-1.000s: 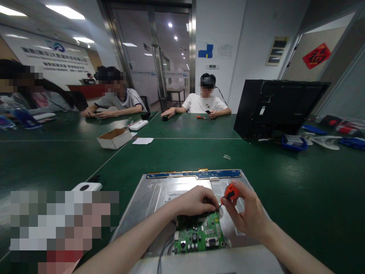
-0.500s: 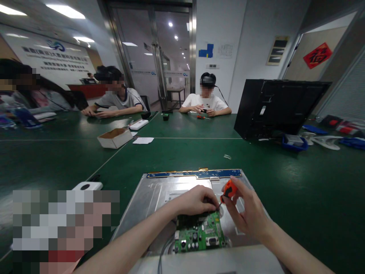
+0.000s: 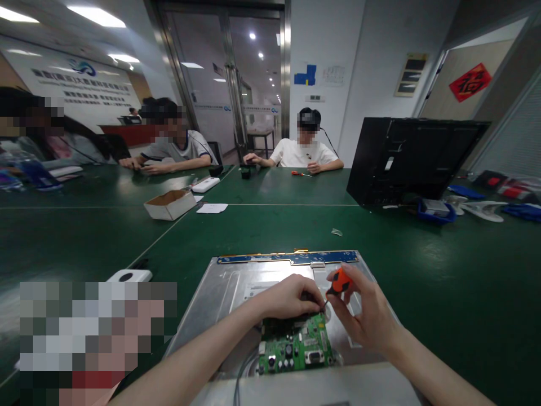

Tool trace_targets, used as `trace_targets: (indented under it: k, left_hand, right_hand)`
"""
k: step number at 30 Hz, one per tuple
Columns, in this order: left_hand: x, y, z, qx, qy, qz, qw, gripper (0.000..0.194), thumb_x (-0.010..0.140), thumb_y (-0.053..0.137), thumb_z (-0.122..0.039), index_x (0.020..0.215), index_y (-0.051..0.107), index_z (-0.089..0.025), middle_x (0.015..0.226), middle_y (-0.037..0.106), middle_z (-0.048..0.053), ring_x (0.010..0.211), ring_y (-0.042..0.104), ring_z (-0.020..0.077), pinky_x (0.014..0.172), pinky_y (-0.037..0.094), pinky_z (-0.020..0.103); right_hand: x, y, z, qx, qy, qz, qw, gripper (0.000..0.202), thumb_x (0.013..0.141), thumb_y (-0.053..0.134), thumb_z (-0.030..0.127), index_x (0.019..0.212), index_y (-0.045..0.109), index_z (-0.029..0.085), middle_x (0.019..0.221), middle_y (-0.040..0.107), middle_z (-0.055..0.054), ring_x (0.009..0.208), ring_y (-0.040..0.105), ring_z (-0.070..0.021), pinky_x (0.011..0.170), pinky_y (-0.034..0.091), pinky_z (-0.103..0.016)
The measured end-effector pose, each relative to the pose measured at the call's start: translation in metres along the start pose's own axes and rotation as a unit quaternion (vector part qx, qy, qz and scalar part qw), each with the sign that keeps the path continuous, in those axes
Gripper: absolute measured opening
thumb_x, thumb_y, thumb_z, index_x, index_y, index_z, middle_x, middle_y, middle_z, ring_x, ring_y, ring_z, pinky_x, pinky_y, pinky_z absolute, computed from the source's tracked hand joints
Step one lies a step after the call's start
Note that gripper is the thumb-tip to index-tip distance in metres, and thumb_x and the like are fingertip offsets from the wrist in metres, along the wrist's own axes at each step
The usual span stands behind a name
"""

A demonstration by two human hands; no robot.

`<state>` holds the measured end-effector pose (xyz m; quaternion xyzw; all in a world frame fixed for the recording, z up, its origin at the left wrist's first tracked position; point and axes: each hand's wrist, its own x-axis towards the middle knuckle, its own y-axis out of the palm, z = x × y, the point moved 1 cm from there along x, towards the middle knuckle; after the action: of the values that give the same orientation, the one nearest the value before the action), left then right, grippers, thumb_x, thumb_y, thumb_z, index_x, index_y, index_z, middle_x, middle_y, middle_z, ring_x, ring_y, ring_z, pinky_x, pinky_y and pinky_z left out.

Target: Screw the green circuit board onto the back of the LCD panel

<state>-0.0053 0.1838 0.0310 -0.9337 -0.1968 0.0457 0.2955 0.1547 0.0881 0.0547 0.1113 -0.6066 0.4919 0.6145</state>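
My right hand (image 3: 369,313) grips the orange and black handle of a screwdriver (image 3: 339,281). Its thin shaft slants down and left to the far right corner of a green circuit board (image 3: 296,345). At that same corner, my left hand (image 3: 291,296) has thumb and fingers pinched together by the screwdriver's tip; what they hold is hidden. The board rests on a silvery metal panel (image 3: 220,290), which looks like the back of a display. A narrow blue circuit strip (image 3: 262,259) runs along the panel's far edge. A grey cable (image 3: 240,375) curves beside the board.
A large black monitor housing (image 3: 406,160) stands at the right, by a small blue tray (image 3: 435,212). An open cardboard box (image 3: 169,205) sits left of centre on the green table (image 3: 270,225). A white device (image 3: 131,276) lies near my left. Several people sit around.
The screwdriver handle has turned slightly in my right hand's fingers. My left hand stays in place. Across the table, a person's arm has reached out toward small black items.
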Motion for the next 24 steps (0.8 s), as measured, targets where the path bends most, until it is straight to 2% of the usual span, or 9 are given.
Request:
trace_targets:
  k: [6,10,19,24]
  left_hand:
    - [0.0008,0.0002,0.0021,0.016,0.01,0.006,1.0,0.015,0.08,0.065,-0.009,0.088,0.076,-0.017,0.082,0.072,0.001,0.078,0.064,0.0169,0.075,0.046,0.024]
    - [0.001,0.0006,0.0021,0.008,0.009,0.005,1.0,0.016,0.08,0.064,-0.008,0.087,0.076,-0.017,0.078,0.072,0.0,0.075,0.063,0.0156,0.072,0.046,0.022]
    - [0.0002,-0.0003,0.0014,0.002,0.004,0.003,1.0,0.016,0.081,0.064,-0.009,0.089,0.075,-0.017,0.08,0.072,0.0,0.077,0.064,0.0157,0.073,0.047,0.023]
    - [0.0,0.0001,0.0008,0.0,0.004,0.002,1.0,0.016,0.081,0.065,-0.01,0.089,0.075,-0.018,0.081,0.072,-0.001,0.077,0.064,0.0158,0.074,0.048,0.023]
  right_hand:
    - [0.0013,-0.0004,-0.0005,0.015,0.001,0.012,1.0,0.056,0.092,0.044,0.009,0.145,0.027,0.018,0.086,0.064,-0.005,0.058,0.058,-0.0135,0.048,0.051,-0.025]
    - [0.0003,-0.0008,-0.0005,0.005,0.002,0.008,1.0,0.057,0.092,0.044,0.01,0.145,0.027,0.019,0.085,0.064,-0.004,0.059,0.06,-0.0136,0.048,0.052,-0.025]
    - [-0.0015,0.0021,-0.0013,-0.016,-0.004,-0.008,1.0,0.054,0.093,0.048,0.012,0.142,0.029,0.022,0.08,0.062,-0.001,0.051,0.053,-0.0117,0.042,0.045,-0.022]
    - [-0.0019,0.0019,-0.0019,-0.015,0.0,-0.006,1.0,0.053,0.092,0.051,0.012,0.14,0.032,0.022,0.078,0.061,0.0,0.052,0.053,-0.0119,0.042,0.045,-0.022]
